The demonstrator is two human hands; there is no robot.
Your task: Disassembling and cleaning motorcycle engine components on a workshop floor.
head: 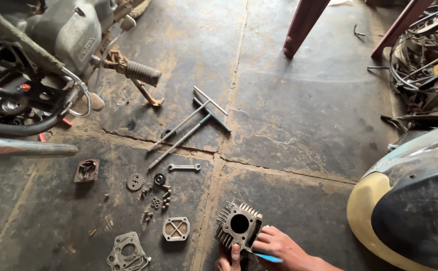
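A finned metal engine cylinder (pixel 238 224) with a round bore sits low in the head view, on the stone floor. My left hand (pixel 229 259) grips its lower edge, thumb up against the fins. My right hand (pixel 279 246) rests against the cylinder's right side and holds a thin light-blue tool (pixel 270 258), mostly hidden under the fingers.
Two T-handle wrenches (pixel 189 125), a small spanner (pixel 184 167), a sprocket (pixel 135 181), bolts (pixel 164 198), a square cover (pixel 176 228), a gasket (pixel 126 252) and a small housing (pixel 86 170) lie left. A motorcycle (pixel 38 55) stands top left, a tank (pixel 409 200) right, cables (pixel 424 60) top right.
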